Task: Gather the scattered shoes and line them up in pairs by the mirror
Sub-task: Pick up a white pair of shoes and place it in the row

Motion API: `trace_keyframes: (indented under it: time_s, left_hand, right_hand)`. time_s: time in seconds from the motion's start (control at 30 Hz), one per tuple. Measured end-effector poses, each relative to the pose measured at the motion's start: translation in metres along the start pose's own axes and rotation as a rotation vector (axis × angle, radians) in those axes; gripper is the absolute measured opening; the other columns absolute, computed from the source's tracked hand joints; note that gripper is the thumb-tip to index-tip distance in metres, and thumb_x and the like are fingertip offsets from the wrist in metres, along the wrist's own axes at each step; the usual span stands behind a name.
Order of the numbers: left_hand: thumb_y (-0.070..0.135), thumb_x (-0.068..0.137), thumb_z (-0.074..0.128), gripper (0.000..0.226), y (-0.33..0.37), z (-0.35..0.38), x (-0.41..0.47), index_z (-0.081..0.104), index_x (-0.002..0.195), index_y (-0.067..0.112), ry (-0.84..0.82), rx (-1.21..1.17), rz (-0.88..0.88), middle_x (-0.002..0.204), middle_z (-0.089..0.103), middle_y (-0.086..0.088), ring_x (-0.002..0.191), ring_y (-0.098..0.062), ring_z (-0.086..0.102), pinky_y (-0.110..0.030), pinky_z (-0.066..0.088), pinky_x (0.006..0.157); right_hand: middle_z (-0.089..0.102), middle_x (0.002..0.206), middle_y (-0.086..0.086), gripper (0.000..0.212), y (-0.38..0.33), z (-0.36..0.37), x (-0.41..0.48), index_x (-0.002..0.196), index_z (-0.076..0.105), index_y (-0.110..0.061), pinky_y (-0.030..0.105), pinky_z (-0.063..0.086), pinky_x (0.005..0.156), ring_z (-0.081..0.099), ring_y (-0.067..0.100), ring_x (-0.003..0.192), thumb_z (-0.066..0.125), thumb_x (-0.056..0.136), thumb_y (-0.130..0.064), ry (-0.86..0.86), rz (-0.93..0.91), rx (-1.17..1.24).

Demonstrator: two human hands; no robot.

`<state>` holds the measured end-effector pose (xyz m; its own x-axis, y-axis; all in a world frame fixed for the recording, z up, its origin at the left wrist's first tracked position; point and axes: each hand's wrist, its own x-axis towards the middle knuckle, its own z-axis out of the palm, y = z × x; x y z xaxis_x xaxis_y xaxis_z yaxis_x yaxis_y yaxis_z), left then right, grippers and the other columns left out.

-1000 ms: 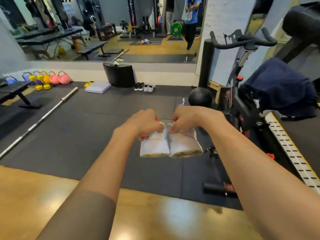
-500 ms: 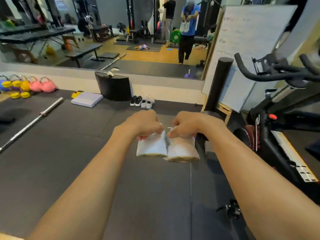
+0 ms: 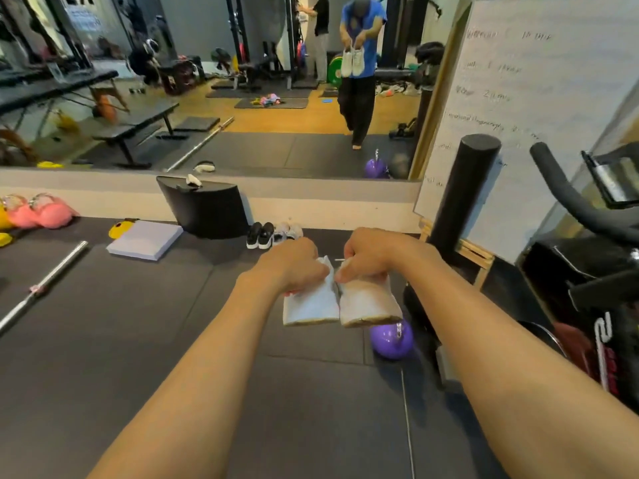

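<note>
My left hand [image 3: 294, 266] grips one white shoe [image 3: 311, 307] and my right hand [image 3: 371, 259] grips the other white shoe [image 3: 368, 302]. Both shoes hang side by side, toes down, in front of me above the dark mat. Ahead, a black pair of shoes [image 3: 260, 235] and a white pair [image 3: 287, 231] stand lined up on the mat at the foot of the wall mirror [image 3: 242, 133]. The mirror reflects me holding the two white shoes.
A black curved box [image 3: 204, 205] stands left of the lined shoes, with a white pad [image 3: 145, 240] beside it. A barbell [image 3: 45, 285] lies far left near pink kettlebells [image 3: 45, 212]. A purple kettlebell [image 3: 392, 340], a black roller [image 3: 461, 191], a whiteboard [image 3: 518, 115] and an exercise bike [image 3: 587, 271] crowd the right.
I have walked closer to the mirror. The lined-up shoes, black box and whiteboard appear larger and nearer. Both hands keep holding the white shoes the same way.
</note>
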<state>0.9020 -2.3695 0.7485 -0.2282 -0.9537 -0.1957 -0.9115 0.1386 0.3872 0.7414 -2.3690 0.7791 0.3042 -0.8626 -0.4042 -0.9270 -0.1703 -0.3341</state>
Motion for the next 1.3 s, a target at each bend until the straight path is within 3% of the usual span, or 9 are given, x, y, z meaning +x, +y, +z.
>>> trace_keyframes:
  time_s: [0.2,0.4,0.53,0.67,0.8,0.93,1.07,1.2,1.3]
  left_hand:
    - [0.027,0.085,0.048,0.022,-0.049,-0.024,0.149,0.042,0.065,0.018,-0.028,-0.004,-0.031,0.066,0.051,-0.002,0.055,-0.018,0.049,-0.025,0.033,0.048]
    - [0.022,0.084,0.061,0.026,-0.116,-0.044,0.312,0.044,0.068,0.012,-0.228,-0.156,-0.059,0.069,0.054,-0.009,0.057,-0.024,0.057,-0.027,0.05,0.044]
    - [0.027,0.078,0.076,0.031,-0.15,-0.058,0.408,0.055,0.09,0.008,-0.346,-0.145,-0.054,0.093,0.062,-0.012,0.078,-0.028,0.065,-0.035,0.058,0.055]
    - [0.038,0.08,0.072,0.045,-0.173,-0.051,0.501,0.053,0.11,0.011,-0.265,0.115,0.019,0.117,0.059,-0.012,0.103,-0.032,0.057,-0.038,0.047,0.076]
    - [0.037,0.085,0.066,0.047,-0.201,-0.033,0.587,0.051,0.121,0.011,-0.169,0.251,0.042,0.121,0.059,-0.01,0.109,-0.033,0.057,-0.037,0.042,0.074]
    - [0.036,0.087,0.064,0.05,-0.232,-0.007,0.673,0.048,0.128,0.012,-0.161,0.232,-0.03,0.126,0.059,-0.012,0.112,-0.033,0.057,-0.039,0.045,0.081]
    - [0.035,0.088,0.064,0.04,-0.266,0.018,0.755,0.051,0.116,0.011,-0.15,0.177,-0.036,0.115,0.062,-0.013,0.102,-0.036,0.06,-0.036,0.039,0.07]
    - [0.035,0.09,0.06,0.037,-0.307,0.06,0.836,0.047,0.115,0.012,-0.162,0.104,-0.056,0.122,0.056,-0.01,0.103,-0.039,0.058,-0.043,0.042,0.075]
    - [0.03,0.092,0.055,0.028,-0.338,0.106,0.893,0.044,0.111,0.012,-0.137,0.037,-0.041,0.12,0.052,-0.01,0.096,-0.04,0.058,-0.043,0.041,0.069]
  right_hand:
    - [0.072,0.092,0.012,0.044,0.015,-0.058,0.159,0.097,0.068,-0.004,0.033,0.055,0.068,0.063,0.02,0.059,0.079,0.07,-0.037,-0.124,0.074,0.018]
    - [0.07,0.102,0.012,0.043,0.037,-0.096,0.32,0.106,0.066,-0.002,0.038,0.057,0.077,0.067,0.022,0.065,0.081,0.072,-0.023,-0.259,0.149,0.047]
    - [0.064,0.102,0.009,0.033,0.056,-0.114,0.415,0.099,0.062,-0.007,0.033,0.057,0.066,0.068,0.023,0.074,0.08,0.073,-0.015,-0.222,0.188,0.133]
    - [0.062,0.094,0.006,0.048,0.078,-0.122,0.503,0.116,0.061,-0.011,0.036,0.054,0.069,0.063,0.017,0.063,0.081,0.072,-0.015,-0.192,0.256,0.143]
    - [0.058,0.121,0.009,0.065,0.103,-0.123,0.594,0.132,0.05,-0.014,0.043,0.052,0.088,0.061,0.03,0.102,0.079,0.074,-0.023,-0.156,0.261,0.063]
    - [0.058,0.124,0.009,0.048,0.129,-0.124,0.682,0.128,0.053,-0.016,0.039,0.049,0.09,0.057,0.032,0.109,0.071,0.083,-0.022,-0.153,0.286,0.072]
    - [0.058,0.121,0.011,0.035,0.149,-0.113,0.766,0.122,0.055,-0.013,0.041,0.05,0.088,0.057,0.033,0.106,0.061,0.088,-0.019,-0.058,0.245,0.094]
    - [0.058,0.119,0.011,0.033,0.171,-0.086,0.853,0.123,0.055,-0.014,0.04,0.048,0.08,0.057,0.035,0.104,0.055,0.09,-0.015,-0.024,0.301,0.112]
    - [0.06,0.113,0.012,0.028,0.197,-0.053,0.918,0.118,0.054,-0.014,0.037,0.042,0.07,0.06,0.035,0.098,0.052,0.09,-0.015,-0.005,0.36,0.123]
